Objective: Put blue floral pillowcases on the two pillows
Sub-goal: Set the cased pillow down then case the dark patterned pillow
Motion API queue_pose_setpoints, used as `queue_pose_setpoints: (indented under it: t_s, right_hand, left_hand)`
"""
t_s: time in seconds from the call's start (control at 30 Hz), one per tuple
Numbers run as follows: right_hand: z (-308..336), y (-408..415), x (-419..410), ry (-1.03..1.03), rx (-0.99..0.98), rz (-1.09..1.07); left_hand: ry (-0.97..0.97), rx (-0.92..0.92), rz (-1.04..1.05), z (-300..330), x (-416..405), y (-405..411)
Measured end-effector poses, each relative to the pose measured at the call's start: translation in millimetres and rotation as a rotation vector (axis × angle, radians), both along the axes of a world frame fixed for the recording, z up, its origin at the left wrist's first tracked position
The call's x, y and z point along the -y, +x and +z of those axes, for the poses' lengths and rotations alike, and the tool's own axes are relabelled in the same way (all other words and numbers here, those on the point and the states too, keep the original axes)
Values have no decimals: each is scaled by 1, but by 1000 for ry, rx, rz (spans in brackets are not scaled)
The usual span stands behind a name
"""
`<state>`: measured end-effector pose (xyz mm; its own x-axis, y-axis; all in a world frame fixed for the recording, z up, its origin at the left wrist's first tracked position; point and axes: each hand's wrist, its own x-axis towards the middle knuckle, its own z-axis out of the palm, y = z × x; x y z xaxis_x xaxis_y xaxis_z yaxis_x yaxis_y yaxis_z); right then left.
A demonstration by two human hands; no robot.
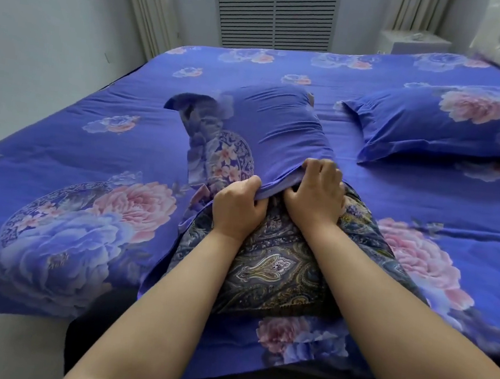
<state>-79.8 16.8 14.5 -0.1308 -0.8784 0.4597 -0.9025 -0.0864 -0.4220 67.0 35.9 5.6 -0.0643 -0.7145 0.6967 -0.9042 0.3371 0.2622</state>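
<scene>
Fingers of both hands, left hand (238, 209) and right hand (318, 192), pinch the pillowcase (266, 127) hem halfway down the paisley pillow (269, 269); second pillow's half done, next it probably needs tugging toward me.

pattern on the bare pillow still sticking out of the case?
Dark navy paisley with gold and cream motifs on the pillow; the head view shows it clearly.

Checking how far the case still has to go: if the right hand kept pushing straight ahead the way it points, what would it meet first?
Probably the pillowcase itself: the right hand points up the bed into its bunched opening over the paisley pillow. Depth inside is hidden.
</scene>
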Motion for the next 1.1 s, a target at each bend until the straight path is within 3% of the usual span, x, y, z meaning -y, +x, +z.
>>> queue_pose_setpoints:
  t_s: [0.07, 0.13, 0.23, 0.43, 0.53, 0.7, 0.77, 0.87, 0.9, 1.0, 1.1]
  right_hand:
    - [4, -12, 8, -45, -14, 12]
    - [8, -25, 20, 42, -5, 78]
    - [4, -58, 27, 115, 140, -11]
    - [-29, -95, 17, 224, 225, -269]
    - [-27, -102, 16, 314, 230, -290]
    - [-25, -83, -15, -111, 348, -254]
    - [-32, -84, -24, -79, 373, -267]
    - [-38, -98, -28, 111, 339, -280]
    - [-37, -100, -31, 99, 303, -259]
    - [-39, -97, -40, -175, 185, -163]
    - [-47, -98, -48, -211, 231, -139]
  left_hand:
    - [-65, 19, -47, 1, -2, 0]
    - [-145, 32, -83, -2, -6, -2]
    - [-208, 18, -98, -12, -19, -2]
    - [-55, -46, 71, -10, -28, 6]
    - [68, -291, 235, -7, -29, 18]
    - [142, -570, 402, -20, -40, 42]
    - [236, -621, 397, -24, -47, 46]
    - [481, -444, 397, -24, -45, 51]
    - [480, -357, 405, -22, -47, 52]
    - [186, -204, 322, -22, -63, 49]
    - [66, -187, 276, -41, -73, 53]
